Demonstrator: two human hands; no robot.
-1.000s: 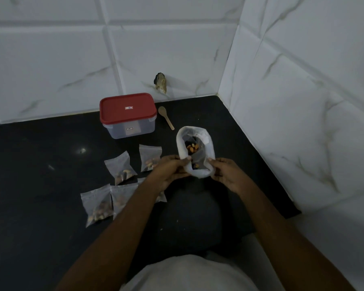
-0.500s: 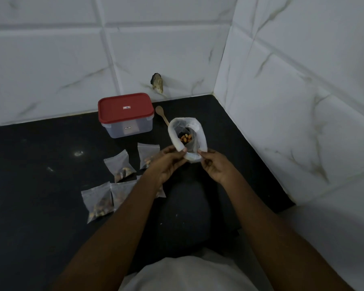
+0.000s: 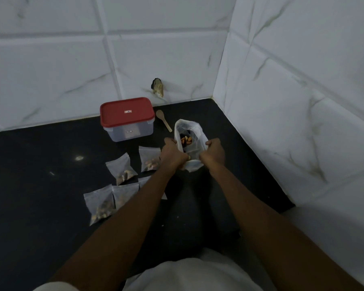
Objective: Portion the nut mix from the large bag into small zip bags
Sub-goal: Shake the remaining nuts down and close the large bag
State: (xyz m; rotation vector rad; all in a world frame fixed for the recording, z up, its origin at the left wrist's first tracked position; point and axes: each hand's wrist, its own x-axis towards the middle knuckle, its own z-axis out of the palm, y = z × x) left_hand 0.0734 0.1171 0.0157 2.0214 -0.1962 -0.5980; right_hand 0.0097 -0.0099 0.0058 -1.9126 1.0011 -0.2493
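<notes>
large bag (image 3: 189,131) stands upright on the black counter (image 3: 40,185) near the corner, mouth open, nut mix (image 3: 186,140) visible inside. left hand (image 3: 173,153) and right hand (image 3: 213,151) each grip one side of it, fingers curled into the plastic. several filled small zip bags (image 3: 122,171) lie just left. judged step: steadying the bag between portions. next move likely needs one hand freed for the wooden spoon (image 3: 164,120) behind

Red lid (image 3: 118,116) — perhaps orange nuts (image 3: 186,140)
</notes>
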